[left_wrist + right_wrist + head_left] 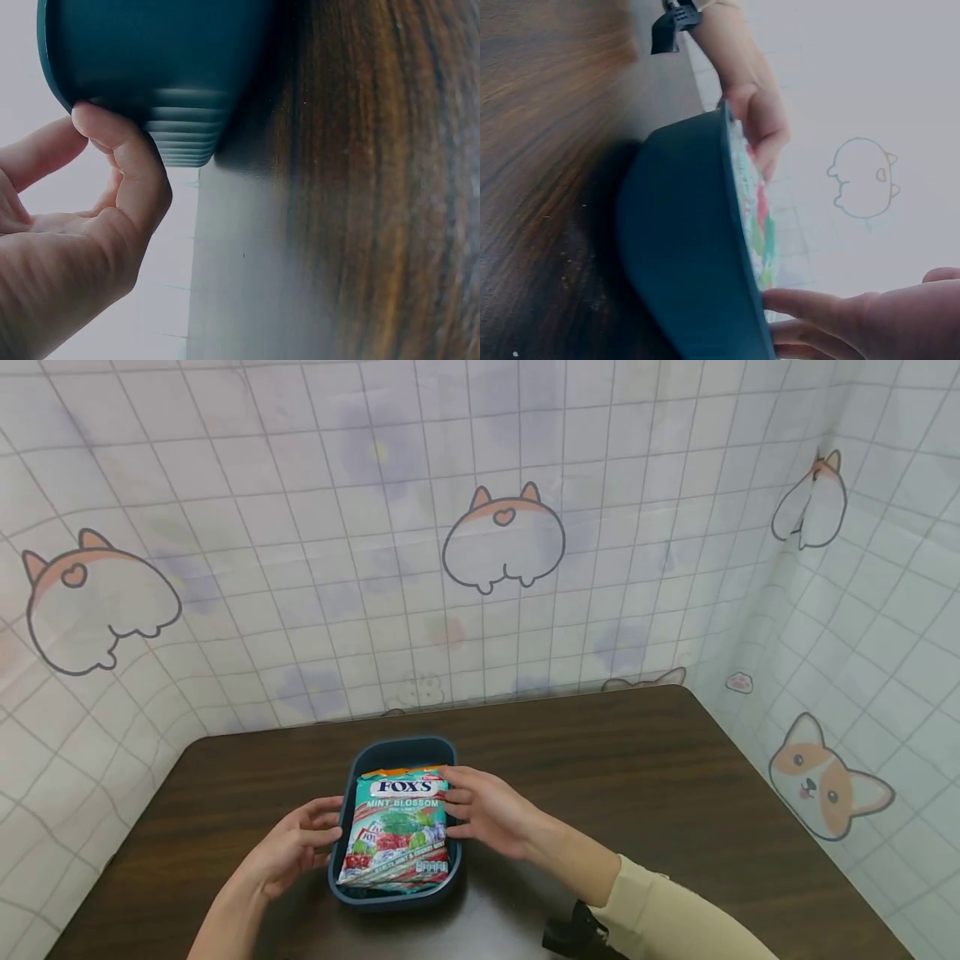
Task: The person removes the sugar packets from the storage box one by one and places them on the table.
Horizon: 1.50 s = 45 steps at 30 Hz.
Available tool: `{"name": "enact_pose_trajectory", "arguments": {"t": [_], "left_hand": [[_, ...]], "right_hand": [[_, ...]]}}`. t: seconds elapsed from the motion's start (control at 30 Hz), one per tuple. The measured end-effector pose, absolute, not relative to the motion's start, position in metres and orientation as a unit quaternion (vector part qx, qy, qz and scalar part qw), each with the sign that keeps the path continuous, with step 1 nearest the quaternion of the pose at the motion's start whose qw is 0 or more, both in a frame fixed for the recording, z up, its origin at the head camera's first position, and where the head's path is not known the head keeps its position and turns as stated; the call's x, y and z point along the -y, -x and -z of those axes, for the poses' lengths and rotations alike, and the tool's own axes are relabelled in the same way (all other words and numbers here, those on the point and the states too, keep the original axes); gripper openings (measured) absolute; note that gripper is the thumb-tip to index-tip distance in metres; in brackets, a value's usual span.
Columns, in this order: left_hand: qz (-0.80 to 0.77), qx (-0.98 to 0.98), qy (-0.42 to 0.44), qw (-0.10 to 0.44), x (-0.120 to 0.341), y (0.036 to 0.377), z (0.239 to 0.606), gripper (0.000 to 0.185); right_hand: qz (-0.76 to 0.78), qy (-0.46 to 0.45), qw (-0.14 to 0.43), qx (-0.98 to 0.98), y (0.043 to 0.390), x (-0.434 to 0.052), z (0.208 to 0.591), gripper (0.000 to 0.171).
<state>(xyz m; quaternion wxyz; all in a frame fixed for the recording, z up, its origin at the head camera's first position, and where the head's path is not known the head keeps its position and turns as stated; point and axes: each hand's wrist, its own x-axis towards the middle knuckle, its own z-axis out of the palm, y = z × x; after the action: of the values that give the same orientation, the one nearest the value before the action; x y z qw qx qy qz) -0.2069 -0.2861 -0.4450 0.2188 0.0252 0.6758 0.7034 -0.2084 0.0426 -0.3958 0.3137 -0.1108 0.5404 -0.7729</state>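
Note:
A dark teal rectangular tub [395,749] sits on the brown table [637,760] near its front edge. A Fox's Mint Blossom candy bag [397,831] lies flat in the tub, filling its opening. My left hand [326,827] rests against the tub's left wall, thumb tip on the rim; in the left wrist view the left hand [82,129] touches the ribbed tub [165,67]. My right hand [457,802] lies with straight fingers on the bag's right edge. In the right wrist view the right hand's fingers [817,307] reach the tub [682,255] rim beside the bag [756,225].
A white grid-patterned curtain with cartoon animals [502,539] closes in the table at the back and on both sides. Bare tabletop [375,187] spreads right of the tub. A dark strap [570,931] sits on my right wrist.

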Motion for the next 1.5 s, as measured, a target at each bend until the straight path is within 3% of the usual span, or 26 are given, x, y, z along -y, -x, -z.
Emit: {"name": "enact_pose_trajectory", "arguments": {"t": [0.93,1.17,1.5], "left_hand": [[-0.692,-0.688,-0.011,0.220,0.284,0.204,0.446,0.062],[-0.693,-0.686,-0.011,0.221,0.284,0.204,0.444,0.064],[-0.694,-0.686,-0.010,0.219,0.284,0.207,0.443,0.064]], "right_hand": [[0.788,0.036,0.238,-0.567,0.197,-0.026,0.394,0.055],[0.779,0.053,0.244,-0.576,0.199,-0.026,0.395,0.046],[0.781,0.062,0.271,-0.559,0.209,-0.020,0.398,0.046]]}}
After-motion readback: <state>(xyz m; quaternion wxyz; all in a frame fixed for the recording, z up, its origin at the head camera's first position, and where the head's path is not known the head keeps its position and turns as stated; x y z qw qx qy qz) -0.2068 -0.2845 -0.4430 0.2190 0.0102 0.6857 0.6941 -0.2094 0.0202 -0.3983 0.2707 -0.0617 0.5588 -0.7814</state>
